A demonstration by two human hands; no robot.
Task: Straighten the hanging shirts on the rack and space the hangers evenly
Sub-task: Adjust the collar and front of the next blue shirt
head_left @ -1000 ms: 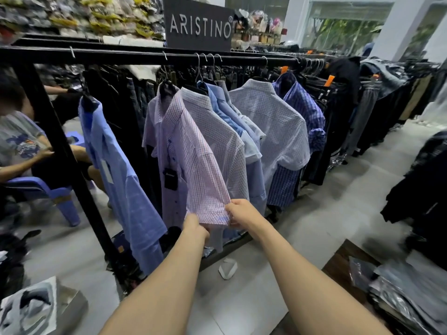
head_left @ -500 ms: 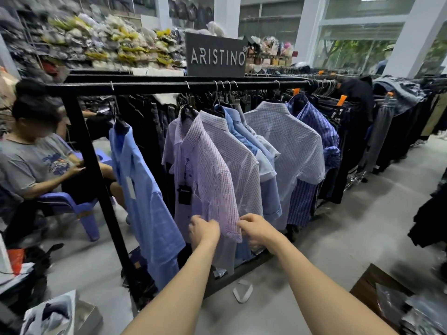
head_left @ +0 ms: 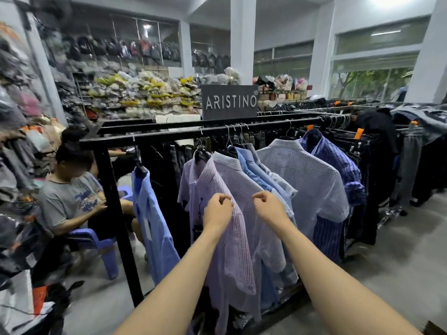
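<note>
Both hands, fingers curled, pinch the pink checked shirt (head_left: pixel 232 189) at its shoulder: left hand (head_left: pixel 217 211), right hand (head_left: pixel 268 207). Shirt hangs at 12 o'clock of the hands, on the black rail (head_left: pixel 169 137). Risk: an uneven tug slips the shoulder off its hanger. The hangers (head_left: pixel 235 134) at 1 o'clock stay bunched; the blue shirt (head_left: pixel 150 213) hangs alone at 9.

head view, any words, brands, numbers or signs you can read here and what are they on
"ARISTINO", white capitals with a small circled mark after the O, on the dark sign standing above the black rack.
Blue print on the grey t-shirt of the seated person: too blurred to read.
Dark tag hanging on the pink checked shirt: no text legible.
Orange clips on the hangers further right: no text legible.
</note>
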